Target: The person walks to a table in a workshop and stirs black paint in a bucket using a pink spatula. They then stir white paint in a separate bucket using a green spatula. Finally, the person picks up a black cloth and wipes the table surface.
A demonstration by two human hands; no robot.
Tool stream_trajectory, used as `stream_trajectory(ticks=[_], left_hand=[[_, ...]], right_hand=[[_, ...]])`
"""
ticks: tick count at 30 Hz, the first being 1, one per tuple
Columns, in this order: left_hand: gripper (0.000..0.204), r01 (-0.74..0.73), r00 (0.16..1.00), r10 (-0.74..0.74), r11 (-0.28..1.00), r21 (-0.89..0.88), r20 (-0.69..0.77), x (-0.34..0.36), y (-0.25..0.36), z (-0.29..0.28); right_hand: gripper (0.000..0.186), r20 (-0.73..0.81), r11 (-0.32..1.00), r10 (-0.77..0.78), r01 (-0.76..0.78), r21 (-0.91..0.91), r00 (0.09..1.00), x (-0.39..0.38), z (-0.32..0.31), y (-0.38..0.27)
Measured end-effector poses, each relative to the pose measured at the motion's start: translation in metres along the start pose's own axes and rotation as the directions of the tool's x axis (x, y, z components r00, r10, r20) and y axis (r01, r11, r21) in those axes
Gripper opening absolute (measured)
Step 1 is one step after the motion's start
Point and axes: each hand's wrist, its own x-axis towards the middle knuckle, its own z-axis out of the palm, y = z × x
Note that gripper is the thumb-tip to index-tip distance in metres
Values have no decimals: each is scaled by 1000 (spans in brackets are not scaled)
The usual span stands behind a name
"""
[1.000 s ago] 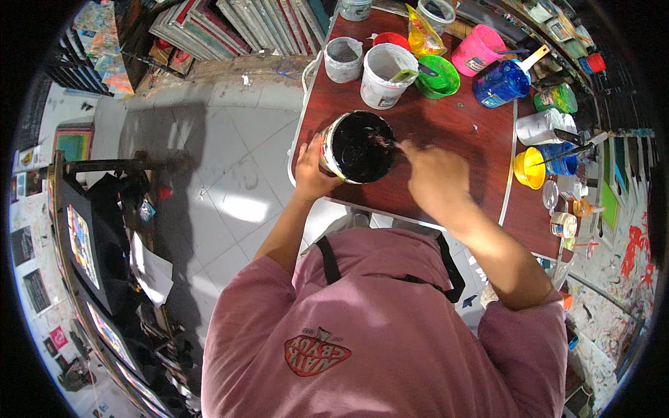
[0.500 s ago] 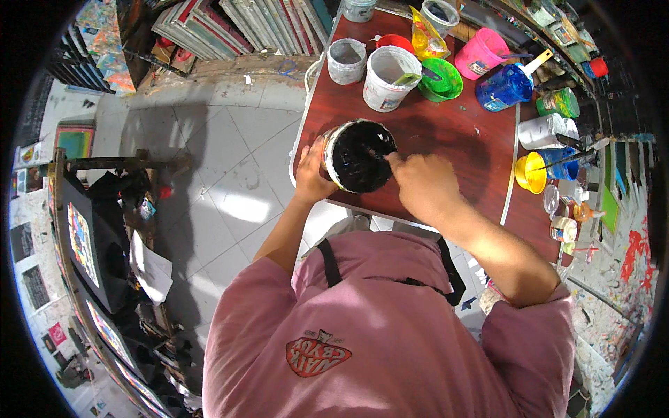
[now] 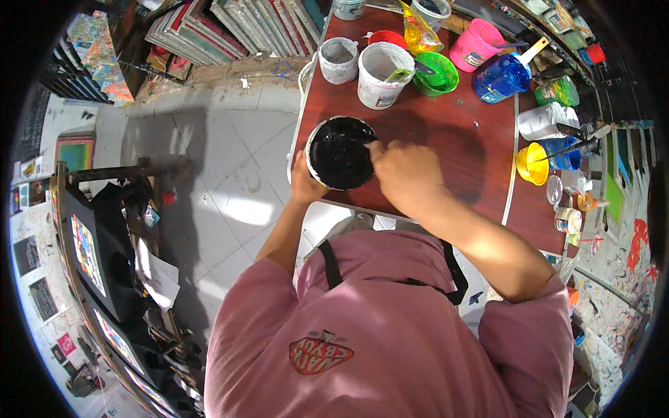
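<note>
Left hand (image 3: 305, 181) grasping paint bucket (image 3: 311, 164); right hand (image 3: 408, 171) clenched round slim tool (image 3: 368, 145), dipping leftward into black paint (image 3: 340, 155); white tub (image 3: 376, 92) beyond both hands.

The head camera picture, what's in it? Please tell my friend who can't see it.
A person in a pink shirt holds a tub of black stuff with the left hand, the right hand at its right rim. Beyond it, a white tub, a green tub and a pink tub stand on a red-brown table.
</note>
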Motion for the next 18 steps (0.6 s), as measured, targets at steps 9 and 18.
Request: stream_trajectory(ticks=[9, 18], left_hand=[[76, -14, 996, 8, 998, 69, 92, -10, -24, 3], [83, -3, 993, -8, 996, 89, 120, -3, -24, 4]], right_hand=[[14, 92, 931, -363, 364, -2, 927, -3, 3, 5], [21, -12, 965, -236, 233, -123, 972, 0, -3, 17]])
